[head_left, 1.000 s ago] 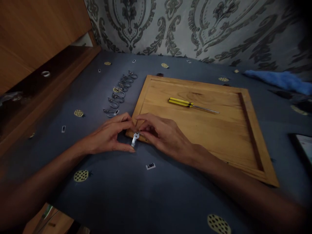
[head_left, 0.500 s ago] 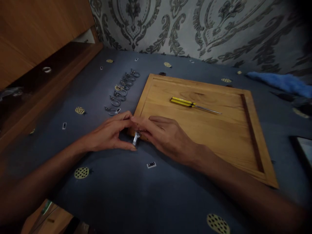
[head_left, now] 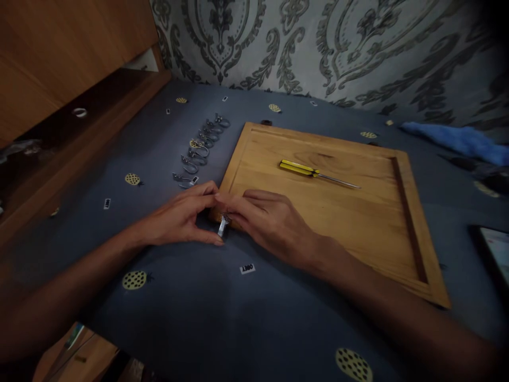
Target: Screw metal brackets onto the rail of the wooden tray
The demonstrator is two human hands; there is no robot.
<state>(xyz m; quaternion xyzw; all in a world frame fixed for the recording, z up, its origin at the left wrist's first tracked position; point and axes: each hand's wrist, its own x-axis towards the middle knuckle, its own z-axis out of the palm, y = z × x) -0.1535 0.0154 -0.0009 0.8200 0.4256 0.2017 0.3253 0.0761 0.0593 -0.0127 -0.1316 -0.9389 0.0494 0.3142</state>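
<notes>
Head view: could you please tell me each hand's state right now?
Left hand: curved, at the lower end of the silver metal piece; firm hold cannot be told.
Right hand: bunched at its upper end; exact grip is hidden.

Blue-grey tabletop [head_left: 191, 318] under wooden panel [head_left: 358, 228]; clamps [head_left: 194, 154]; cloth [head_left: 453, 140]

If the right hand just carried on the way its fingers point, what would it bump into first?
Probably the left hand, whose fingertips are just ahead of the right hand; they may already touch, as depth is unclear.
</notes>
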